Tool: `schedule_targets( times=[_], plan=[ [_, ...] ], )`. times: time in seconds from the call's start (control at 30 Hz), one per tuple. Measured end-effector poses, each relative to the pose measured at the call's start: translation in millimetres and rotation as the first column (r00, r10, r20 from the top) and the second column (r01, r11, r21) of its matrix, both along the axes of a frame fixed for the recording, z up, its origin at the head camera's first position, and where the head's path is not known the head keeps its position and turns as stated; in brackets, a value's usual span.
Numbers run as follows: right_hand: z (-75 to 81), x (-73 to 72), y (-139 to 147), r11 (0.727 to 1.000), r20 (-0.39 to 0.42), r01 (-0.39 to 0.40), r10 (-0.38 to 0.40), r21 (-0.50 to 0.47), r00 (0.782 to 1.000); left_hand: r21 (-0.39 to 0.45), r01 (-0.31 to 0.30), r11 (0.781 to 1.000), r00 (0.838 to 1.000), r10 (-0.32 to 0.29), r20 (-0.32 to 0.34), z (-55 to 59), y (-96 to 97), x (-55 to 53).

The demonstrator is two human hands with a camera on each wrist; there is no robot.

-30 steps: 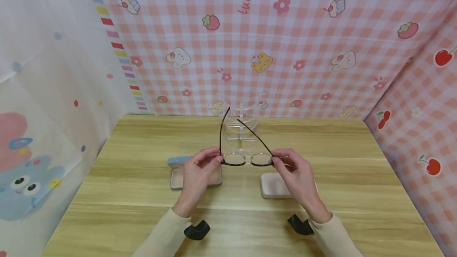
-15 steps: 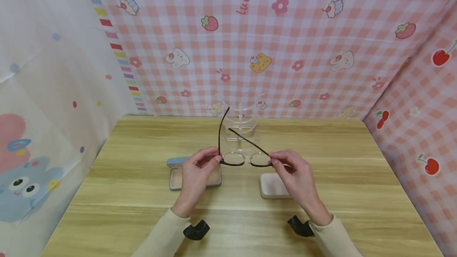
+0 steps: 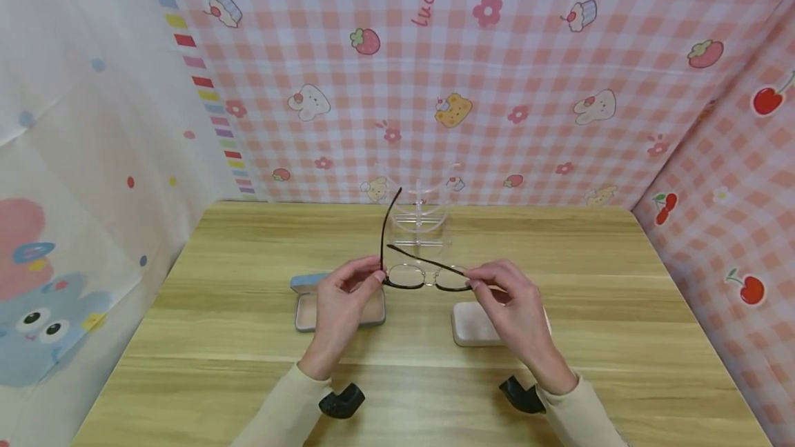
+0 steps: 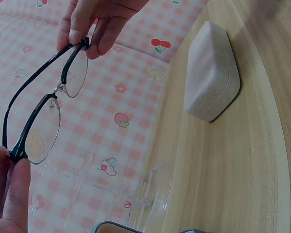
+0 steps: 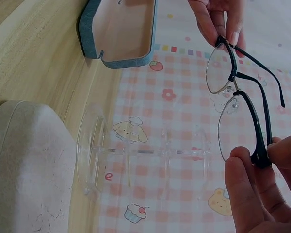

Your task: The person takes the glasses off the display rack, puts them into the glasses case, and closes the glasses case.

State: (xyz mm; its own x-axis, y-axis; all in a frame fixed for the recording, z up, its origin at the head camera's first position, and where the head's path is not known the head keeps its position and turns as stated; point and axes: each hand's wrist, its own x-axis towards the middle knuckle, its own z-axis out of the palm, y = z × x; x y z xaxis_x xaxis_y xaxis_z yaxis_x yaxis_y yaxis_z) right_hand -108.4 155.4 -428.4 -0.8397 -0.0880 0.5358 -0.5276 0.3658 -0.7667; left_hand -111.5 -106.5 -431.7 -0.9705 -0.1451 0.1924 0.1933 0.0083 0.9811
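A pair of eyeglasses (image 3: 405, 286) with a black half-rim and thin metal lower rims is held up above the table between both hands. My left hand (image 3: 342, 309) pinches the left hinge corner, where that temple points away from me, extended. At the other corner my right hand (image 3: 515, 305) pinches the frame and temple; this temple is folded inward across the lenses. In the right wrist view the folded temple runs close along the eyeglasses (image 5: 253, 114). Below the left hand lies an open blue glasses case (image 3: 306, 312); beneath the right is a closed off-white glasses case (image 3: 475, 323).
A clear acrylic glasses stand (image 3: 419, 226) rises behind the eyeglasses, near the back of the wooden table (image 3: 261, 240). Checked pink cloth (image 3: 397, 74) hangs at the back and right, white printed cloth (image 3: 74, 143) at the left. Black wrist mounts (image 3: 341, 401) show by each sleeve.
The right temple has swung inward, its tip moving left and toward me until it lies nearly across the lenses. The left hand and left temple have stayed almost still.
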Motion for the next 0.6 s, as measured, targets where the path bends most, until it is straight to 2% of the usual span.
schedule_targets(
  times=[0.3,0.6],
  plan=[
    [0.3,0.3,-0.9,1.000,0.017,-0.014,0.014,-0.005,1.000,-0.013,-0.001,1.000,1.000,0.001,0.010,0.6,-0.7,0.3],
    [-0.1,1.2,-1.3,0.999,0.033,-0.015,0.013,0.035,0.999,-0.011,-0.012,1.000,1.000,0.012,0.015,1.7,-1.2,0.8]
  ],
)
